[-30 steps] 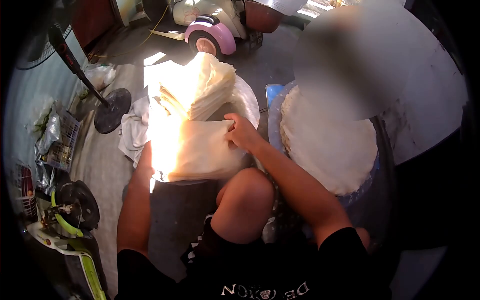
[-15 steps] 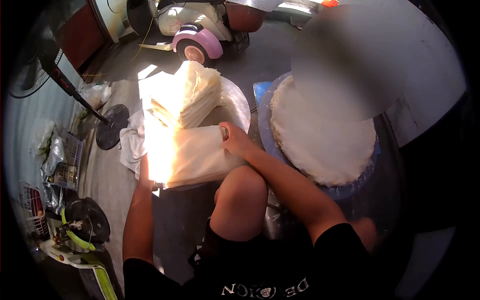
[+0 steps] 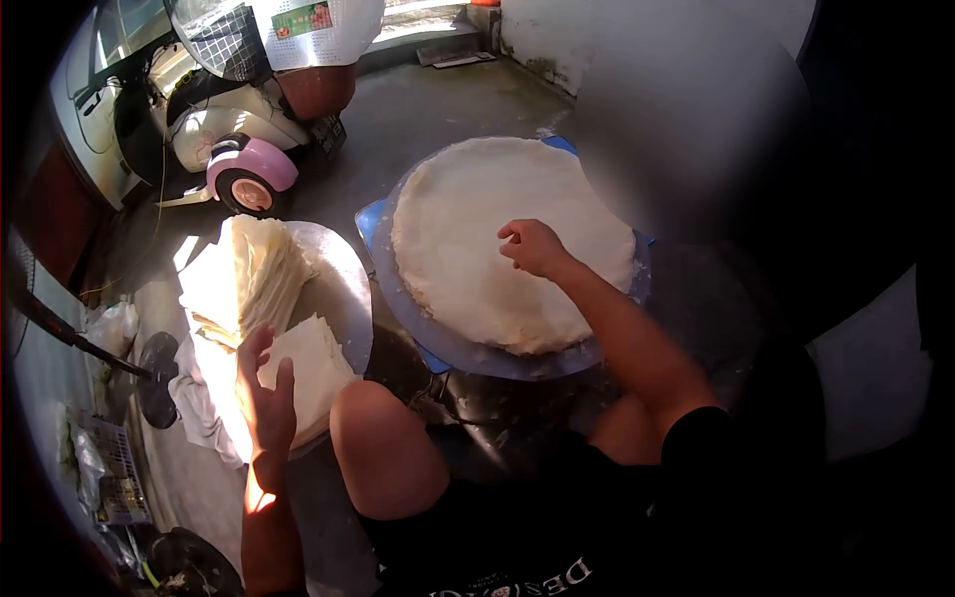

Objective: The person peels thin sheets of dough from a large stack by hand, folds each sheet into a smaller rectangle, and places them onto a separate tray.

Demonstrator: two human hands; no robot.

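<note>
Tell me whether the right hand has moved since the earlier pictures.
Yes, rightward. Judged against the round white stack, the right hand was left of it, at the edge of the low square stack, and is now over it.

Blur over the round board's (image 3: 542, 368) far-right edge, with more lost at the borders.
A grey blurred patch (image 3: 686, 129) covers that edge and borders the pale round sheet (image 3: 497, 189); whether the right hand's (image 3: 535, 249) fingertips touch the sheet cannot be told. The left hand (image 3: 267, 403) hides part of the folded sheets (image 3: 316, 370). Most of the blue support (image 3: 370, 221) is hidden under the board. The shirt lettering (image 3: 572, 575) runs off the bottom edge; the fan's (image 3: 50, 323) head is cut off at left.
</note>
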